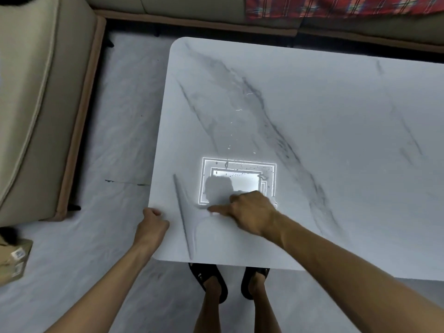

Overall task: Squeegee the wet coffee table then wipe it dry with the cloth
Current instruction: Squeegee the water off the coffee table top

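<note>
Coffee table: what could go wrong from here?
Neither squeegee nor cloth is in view. The right hand only touches the wet coffee table with a finger, likely smearing it. Droplets pushed over the near edge could wet the floor by the sandals, a slip risk.

My left hand grips the coffee table at its edge, fingers curled. My right hand reaches forward, forefinger stretched leftward.
</note>
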The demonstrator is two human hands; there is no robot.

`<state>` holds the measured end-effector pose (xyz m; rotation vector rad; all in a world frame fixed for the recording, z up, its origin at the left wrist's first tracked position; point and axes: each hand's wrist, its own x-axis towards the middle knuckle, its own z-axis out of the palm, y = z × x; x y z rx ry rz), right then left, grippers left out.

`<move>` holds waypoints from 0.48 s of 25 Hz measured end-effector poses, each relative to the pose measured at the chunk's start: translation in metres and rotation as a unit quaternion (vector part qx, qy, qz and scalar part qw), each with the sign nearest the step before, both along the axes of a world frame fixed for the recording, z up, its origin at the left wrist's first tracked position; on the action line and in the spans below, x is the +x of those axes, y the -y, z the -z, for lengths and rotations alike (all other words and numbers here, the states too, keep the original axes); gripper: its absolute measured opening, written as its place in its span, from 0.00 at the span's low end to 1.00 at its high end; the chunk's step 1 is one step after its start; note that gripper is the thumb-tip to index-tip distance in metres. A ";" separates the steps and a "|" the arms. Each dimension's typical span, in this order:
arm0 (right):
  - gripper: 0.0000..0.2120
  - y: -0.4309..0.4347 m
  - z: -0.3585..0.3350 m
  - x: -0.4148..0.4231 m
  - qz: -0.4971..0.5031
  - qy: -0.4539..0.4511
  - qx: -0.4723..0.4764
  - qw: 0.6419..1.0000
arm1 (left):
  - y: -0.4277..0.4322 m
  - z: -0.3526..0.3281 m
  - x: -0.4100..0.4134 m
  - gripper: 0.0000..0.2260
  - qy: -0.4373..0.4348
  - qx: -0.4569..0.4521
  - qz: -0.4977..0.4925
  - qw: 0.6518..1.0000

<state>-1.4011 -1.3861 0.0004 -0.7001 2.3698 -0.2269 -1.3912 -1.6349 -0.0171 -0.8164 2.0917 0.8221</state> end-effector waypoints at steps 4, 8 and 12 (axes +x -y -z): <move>0.21 -0.096 -0.021 0.005 0.145 -0.031 0.067 0.987 | -0.031 0.012 -0.008 0.16 0.030 0.020 0.080 0.996; 0.18 -0.157 -0.041 0.021 0.245 -0.056 0.136 0.958 | -0.051 0.027 -0.013 0.15 0.081 0.034 0.148 0.985; 0.18 -0.136 -0.057 0.017 0.204 -0.064 0.101 0.972 | -0.051 0.018 -0.023 0.10 0.046 0.026 0.117 0.992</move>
